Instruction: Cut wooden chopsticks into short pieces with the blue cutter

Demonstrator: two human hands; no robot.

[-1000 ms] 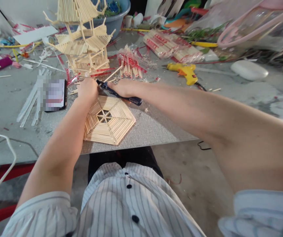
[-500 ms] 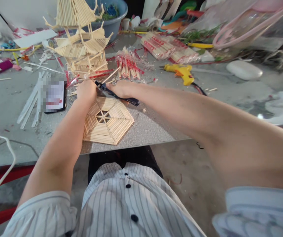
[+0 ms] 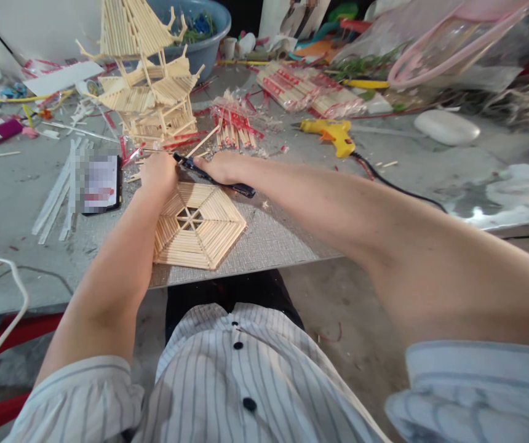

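"So, where does the right hand (image 3: 216, 167) stand just now?"

"It is wrapped around a dark hand tool (image 3: 239, 186), one handle end poking out beneath the wrist, the tool's head pointing at the other hand"

"And the left hand (image 3: 159, 172)?"

"It sits right by that head, knuckles up and rounded. Its fingertips are hidden, so one cannot tell whether it pinches anything. A thin stick (image 3: 204, 140) slants up and away just beyond the two hands"

"Where is the hexagonal stick panel (image 3: 221, 231)?"

"Flat on the grey table (image 3: 287, 231), near its front edge and on the wearer's side of the hands. Spokes cross the opening in its middle, and the left forearm covers part of its left side in this view"

"What stands behind all that?"

"A tiered stick pagoda (image 3: 149, 101), upright, with a blue basin (image 3: 204, 43) behind it. To its right lies a bundle of sticks (image 3: 237, 123) in red and clear wrapping"

"Anything out to the sides?"

"On the left, a phone (image 3: 103, 183) lies beside some pale translucent strips (image 3: 56, 191). Over on the right, beyond the right forearm, a yellow glue gun (image 3: 329, 134) rests on its side, its dark cord trailing rightward"
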